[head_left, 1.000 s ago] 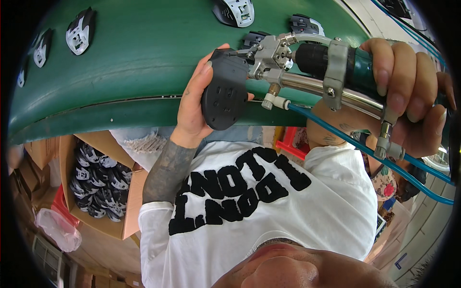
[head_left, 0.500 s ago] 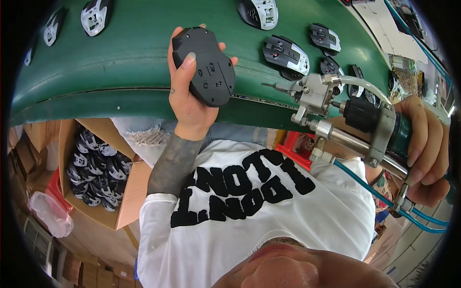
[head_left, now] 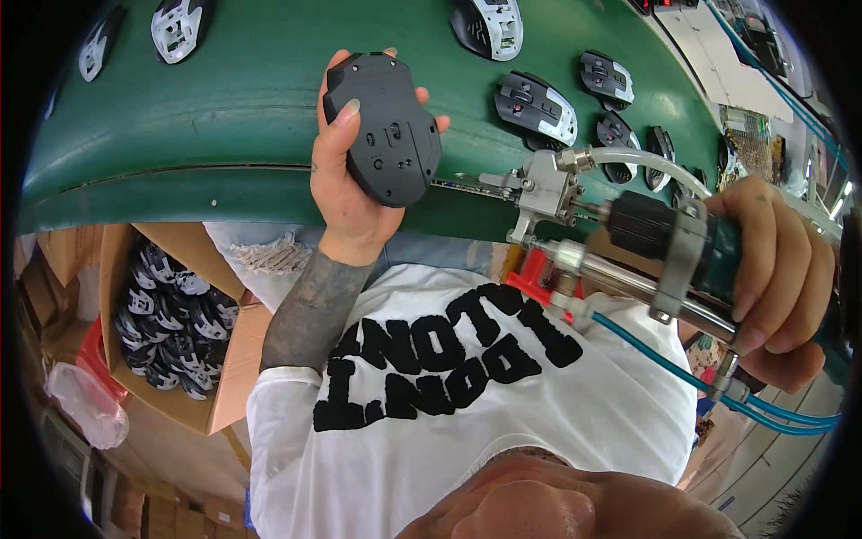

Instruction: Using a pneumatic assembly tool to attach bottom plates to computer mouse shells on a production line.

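My left hand is wrapped round a dark grey computer mouse, its flat underside with small screw holes turned up toward me. The thumb lies across its left edge, and fingertips show past the right edge. In my right hand is a powered screwdriver with a metal feeder head, a clear tube and blue air hoses. Its slim tip points left, close to the mouse's lower right edge. Whether the tip touches the mouse, I cannot tell.
Several part-built mice lie on the green work surface, most at the right, a few at far left. Below left, an open cardboard box holds many mouse shells. A red bin shows behind the screwdriver.
The screwdriver has moved left and slightly down, bringing its tip close to the mouse. My left hand still holds the mouse in nearly the same place.
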Available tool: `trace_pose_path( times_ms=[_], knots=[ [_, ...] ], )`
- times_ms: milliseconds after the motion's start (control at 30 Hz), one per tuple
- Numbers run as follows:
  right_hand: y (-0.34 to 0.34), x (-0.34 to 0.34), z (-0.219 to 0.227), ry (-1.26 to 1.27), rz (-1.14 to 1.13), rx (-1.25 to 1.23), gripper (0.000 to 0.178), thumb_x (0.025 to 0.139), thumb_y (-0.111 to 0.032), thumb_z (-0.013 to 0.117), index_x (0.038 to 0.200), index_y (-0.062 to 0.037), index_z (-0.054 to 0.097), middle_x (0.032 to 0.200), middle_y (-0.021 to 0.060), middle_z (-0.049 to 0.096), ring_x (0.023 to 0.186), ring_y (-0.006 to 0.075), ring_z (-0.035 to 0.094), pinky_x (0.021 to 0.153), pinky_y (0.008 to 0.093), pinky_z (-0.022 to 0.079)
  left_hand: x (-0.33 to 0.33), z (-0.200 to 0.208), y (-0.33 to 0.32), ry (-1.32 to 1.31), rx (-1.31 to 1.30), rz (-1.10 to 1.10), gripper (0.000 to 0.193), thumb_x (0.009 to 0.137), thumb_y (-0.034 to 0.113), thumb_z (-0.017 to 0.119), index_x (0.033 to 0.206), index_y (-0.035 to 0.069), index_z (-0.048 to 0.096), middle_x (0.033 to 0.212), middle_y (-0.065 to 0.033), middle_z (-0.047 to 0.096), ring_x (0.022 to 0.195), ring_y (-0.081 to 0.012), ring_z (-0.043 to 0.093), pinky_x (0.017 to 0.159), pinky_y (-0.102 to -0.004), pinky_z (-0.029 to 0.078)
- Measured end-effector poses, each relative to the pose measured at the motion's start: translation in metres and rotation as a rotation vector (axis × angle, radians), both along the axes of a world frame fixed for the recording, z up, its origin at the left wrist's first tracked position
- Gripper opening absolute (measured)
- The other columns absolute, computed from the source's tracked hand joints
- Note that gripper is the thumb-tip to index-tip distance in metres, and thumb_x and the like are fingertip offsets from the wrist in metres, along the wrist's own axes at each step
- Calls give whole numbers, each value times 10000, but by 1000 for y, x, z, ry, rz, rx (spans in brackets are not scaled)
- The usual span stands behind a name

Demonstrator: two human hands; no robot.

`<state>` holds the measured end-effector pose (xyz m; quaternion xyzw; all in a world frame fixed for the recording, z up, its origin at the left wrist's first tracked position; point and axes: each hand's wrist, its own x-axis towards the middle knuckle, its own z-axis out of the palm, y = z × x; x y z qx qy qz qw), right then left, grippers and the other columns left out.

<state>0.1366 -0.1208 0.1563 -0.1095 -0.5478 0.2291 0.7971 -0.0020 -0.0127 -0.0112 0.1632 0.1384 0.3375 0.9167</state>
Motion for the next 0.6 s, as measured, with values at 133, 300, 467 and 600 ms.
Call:
trace_pose_path(
  times_ms=[133, 300, 467, 600],
  knots=[
    [-4, 2, 1, -74, -56, -110, 386, 922, -212, 583, 1266, -118, 438, 752, -2, 540, 613, 120, 570, 563, 252, 497, 5, 2, 0, -8, -14, -23, 578, 876, 285, 523, 1398, 158, 309, 1331, -158, 418, 1082, -311, 543, 865, -538, 516],
    [-5, 2, -10, -141, -66, -233, 354, 875, -210, 618, 1191, -143, 474, 757, -24, 575, 622, 90, 594, 593, 232, 506, 1, -2, -1, -48, -13, -13, 574, 874, 293, 523, 1392, 161, 314, 1339, -164, 414, 1077, -316, 545, 859, -541, 519],
    [-9, 5, -14, -207, -110, -366, 323, 829, -208, 652, 1117, -169, 510, 763, -45, 610, 632, 61, 618, 624, 211, 515, 3, -1, -1, -34, -35, -27, 567, 874, 301, 516, 1389, 170, 320, 1340, -162, 416, 1073, -310, 548, 861, -538, 518],
    [-9, 3, -7, -270, -126, -426, 312, 814, -200, 662, 1096, -178, 530, 767, -52, 623, 641, 50, 628, 639, 201, 517, 4, 0, 2, -49, -57, -55, 561, 874, 307, 514, 1386, 177, 326, 1342, -152, 418, 1065, -299, 550, 862, -533, 517]
  ],
)
